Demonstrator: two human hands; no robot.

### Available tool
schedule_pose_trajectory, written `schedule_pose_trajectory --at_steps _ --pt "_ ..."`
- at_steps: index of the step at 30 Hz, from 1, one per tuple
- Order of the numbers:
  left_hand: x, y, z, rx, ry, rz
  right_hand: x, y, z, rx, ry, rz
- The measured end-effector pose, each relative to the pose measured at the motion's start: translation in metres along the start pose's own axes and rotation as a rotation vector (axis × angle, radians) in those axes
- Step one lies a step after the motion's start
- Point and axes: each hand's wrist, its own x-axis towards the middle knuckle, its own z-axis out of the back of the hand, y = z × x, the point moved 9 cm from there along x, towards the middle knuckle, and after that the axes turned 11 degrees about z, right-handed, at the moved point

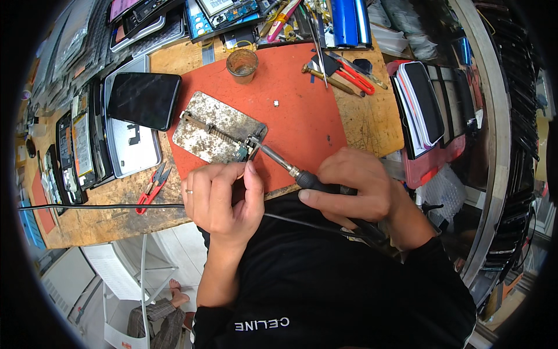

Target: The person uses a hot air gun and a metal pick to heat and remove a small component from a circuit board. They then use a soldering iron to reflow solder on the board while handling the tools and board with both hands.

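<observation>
In my right hand (357, 183) is a soldering iron (278, 158), its dark handle gripped and its metal shaft pointing up and left. The tip reaches a small green circuit board (242, 152) at the end of a clamp (210, 129). That clamp lies across a stained metal plate (200, 145) on a red mat (311, 119). Close to the board, my left hand (224, 195) is closed, with thumb and forefinger pinched together. Whatever it may hold there is too small and hidden to name. A black cable (104, 206) runs behind the left hand.
A rusty-brown cup (242, 65) and a small white piece (276, 103) stand on the mat. Left are a black-screened phone (145, 100) and red-handled scissors (154, 187). Red-handled pliers (356, 78) lie at the back right, near stacked phones (421, 104). Someone's foot (179, 295) shows below.
</observation>
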Motion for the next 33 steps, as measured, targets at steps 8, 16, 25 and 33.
schedule_pose_trajectory --at_steps 8,16,25,33 --pt "-0.001 0.003 0.004 -0.003 -0.061 0.069 -0.005 -0.004 0.002 -0.01 -0.032 -0.029" --pt "0.001 0.003 0.001 0.023 -0.063 0.073 -0.003 -0.004 -0.005 0.015 -0.02 -0.01" --pt "0.001 0.002 0.0 0.041 -0.057 0.058 0.0 -0.006 -0.007 0.028 -0.014 -0.017" --pt "0.0 -0.002 0.001 0.019 -0.027 -0.002 0.001 -0.004 -0.005 0.02 0.001 -0.017"
